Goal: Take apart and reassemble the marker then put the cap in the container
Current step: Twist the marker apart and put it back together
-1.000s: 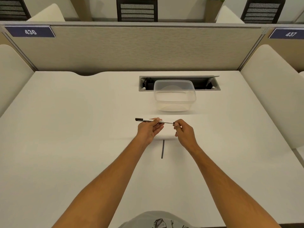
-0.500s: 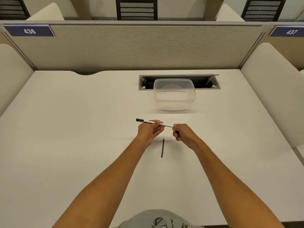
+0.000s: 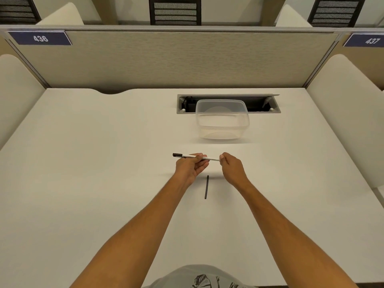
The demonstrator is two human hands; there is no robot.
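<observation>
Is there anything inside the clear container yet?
No: the clear container shows only its own see-through walls and base, while the marker is held between both hands and the thin black piece lies on the desk.

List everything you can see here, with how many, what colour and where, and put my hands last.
marker: one, white barrel with black left end, held level above the desk
thin rod: one, black, lying on the desk between the forearms
container: one, clear, empty, behind the hands
desk: one, white
cable tray: one, grey, open, behind the container
number signs: two, blue, 436 and 437, on the partition
left hand: grips the marker's middle
right hand: pinches its right end
</observation>
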